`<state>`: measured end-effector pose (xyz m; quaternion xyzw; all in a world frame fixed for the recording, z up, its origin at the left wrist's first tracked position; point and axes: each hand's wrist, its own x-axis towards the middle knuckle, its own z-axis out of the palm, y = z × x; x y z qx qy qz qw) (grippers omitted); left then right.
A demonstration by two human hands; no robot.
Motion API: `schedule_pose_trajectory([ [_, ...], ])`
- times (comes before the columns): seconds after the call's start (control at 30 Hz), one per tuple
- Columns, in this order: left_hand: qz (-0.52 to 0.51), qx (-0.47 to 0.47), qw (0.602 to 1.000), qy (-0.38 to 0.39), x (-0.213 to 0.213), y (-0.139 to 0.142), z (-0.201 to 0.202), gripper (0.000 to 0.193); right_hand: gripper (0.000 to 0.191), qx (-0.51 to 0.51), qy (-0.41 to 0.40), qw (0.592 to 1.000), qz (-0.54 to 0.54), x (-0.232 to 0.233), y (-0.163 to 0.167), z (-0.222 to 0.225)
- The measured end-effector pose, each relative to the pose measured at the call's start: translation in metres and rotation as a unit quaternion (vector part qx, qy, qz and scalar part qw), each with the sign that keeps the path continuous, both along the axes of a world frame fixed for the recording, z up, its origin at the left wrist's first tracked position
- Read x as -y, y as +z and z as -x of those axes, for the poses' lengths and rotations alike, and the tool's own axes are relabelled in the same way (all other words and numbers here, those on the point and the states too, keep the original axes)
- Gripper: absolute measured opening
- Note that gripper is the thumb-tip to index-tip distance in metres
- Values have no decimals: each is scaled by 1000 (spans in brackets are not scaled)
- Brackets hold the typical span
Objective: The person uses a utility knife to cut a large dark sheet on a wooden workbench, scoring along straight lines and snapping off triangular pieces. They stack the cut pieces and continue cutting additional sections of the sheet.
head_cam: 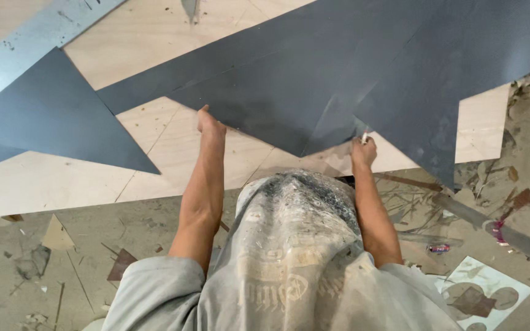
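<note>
- Dark sheet (338, 67) lies flat on our plywood board (173, 159), its near edge within reach of both arms.
- Our left hand (208, 122) presses on that edge, fingers bent over it, pinning it.
- Our right hand (363, 150) is closed around a small pale tool (364, 136), tip touching the sheet.
- A triangular offcut (56, 116) lies apart on the left.
</note>
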<state>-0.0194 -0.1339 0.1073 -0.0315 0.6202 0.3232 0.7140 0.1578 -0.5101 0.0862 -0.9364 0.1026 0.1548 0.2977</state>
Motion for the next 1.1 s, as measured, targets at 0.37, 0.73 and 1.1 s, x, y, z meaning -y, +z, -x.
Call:
schedule_pose_trajectory([
  [0.37, -170, -95, 972, -133, 10, 27, -27, 57, 37, -218, -371, 844, -321, -29, 13, -14],
  [0.73, -131, -198, 948, -211, 21, 29, 10, 49, 29, -233, -382, 842, -300, -52, 19, -17],
  [1.1, -26, -610, 757, -232, -37, 37, 177, 115, 28, -262, -325, 821, -390, -36, 37, -24],
])
